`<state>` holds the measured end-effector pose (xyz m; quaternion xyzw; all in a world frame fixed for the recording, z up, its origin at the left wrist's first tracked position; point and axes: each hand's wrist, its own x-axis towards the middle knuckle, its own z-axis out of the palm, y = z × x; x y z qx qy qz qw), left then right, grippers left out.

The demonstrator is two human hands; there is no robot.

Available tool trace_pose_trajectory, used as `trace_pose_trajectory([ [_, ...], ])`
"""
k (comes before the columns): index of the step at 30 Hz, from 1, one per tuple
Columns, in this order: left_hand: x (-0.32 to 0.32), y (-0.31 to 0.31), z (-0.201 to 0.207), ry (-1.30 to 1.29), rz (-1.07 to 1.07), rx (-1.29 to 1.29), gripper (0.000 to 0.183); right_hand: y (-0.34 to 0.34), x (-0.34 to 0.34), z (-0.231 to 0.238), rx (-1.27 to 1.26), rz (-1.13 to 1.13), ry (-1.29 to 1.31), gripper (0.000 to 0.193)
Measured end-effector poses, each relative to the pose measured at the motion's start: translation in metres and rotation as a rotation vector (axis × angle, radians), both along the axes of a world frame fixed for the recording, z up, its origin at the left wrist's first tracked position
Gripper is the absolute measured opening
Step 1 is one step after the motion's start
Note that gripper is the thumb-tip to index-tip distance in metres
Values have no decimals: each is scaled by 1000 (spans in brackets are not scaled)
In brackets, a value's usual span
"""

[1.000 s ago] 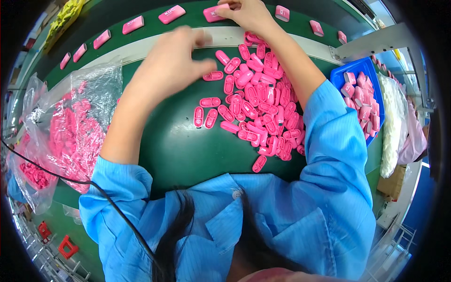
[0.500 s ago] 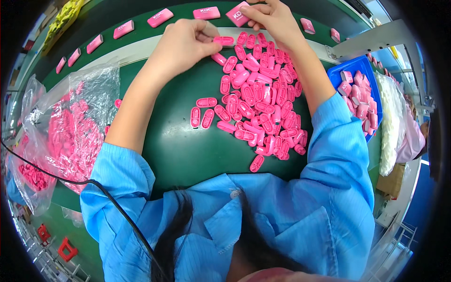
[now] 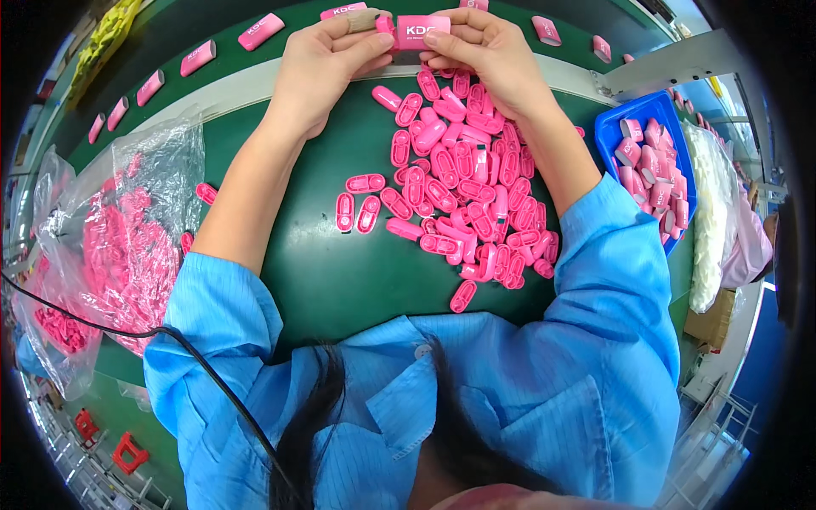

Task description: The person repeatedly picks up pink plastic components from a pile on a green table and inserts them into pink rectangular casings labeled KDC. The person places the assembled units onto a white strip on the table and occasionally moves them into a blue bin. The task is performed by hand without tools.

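1. Compared with half a second ago, the hands are coming together at the upper middle of the frame; back then a gap was separating them.
2. The pink case (image 3: 412,34), tilting in the right hand earlier, is now lying nearly level at the upper middle, its printed face showing toward the camera.
3. The small pink oval piece (image 3: 385,25), which the left hand was holding lower and just beside the heap, is now sitting at the case's left end; whether it is entering the case, I cannot tell.
4. Along the upper edge, the row of pink cases (image 3: 198,58) is appearing farther left than before.
5. The left hand (image 3: 319,72) is reaching up from the lower left, its thumb and fingers clamping on the oval piece from the left.
6. The right hand (image 3: 501,64) is coming up from the right, its thumb pressing on the case's front near the right end while its fingers are bending around that end; some are staying hidden.
7. Both forearms are slanting inward, framing the heap of pink oval pieces (image 3: 442,168) at the centre, with the blue bin (image 3: 603,140) resting at right.
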<state>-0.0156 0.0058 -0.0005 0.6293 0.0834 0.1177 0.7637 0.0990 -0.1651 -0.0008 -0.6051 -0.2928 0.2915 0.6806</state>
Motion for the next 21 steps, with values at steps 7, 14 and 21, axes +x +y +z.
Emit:
trace_pose_trajectory([
  [7, -3, -8, 7, -26, 98, 296, 26, 0, -8, 5, 53, -15, -78, 21],
  [14, -11, -27, 9, -29, 271, 688, 29, 0, -14, 4, 6, -117, -266, 30],
  [21, -6, -26, -2, -237, 247, 598, 44, 16, -19, 13, 30, -170, -178, 20],
])
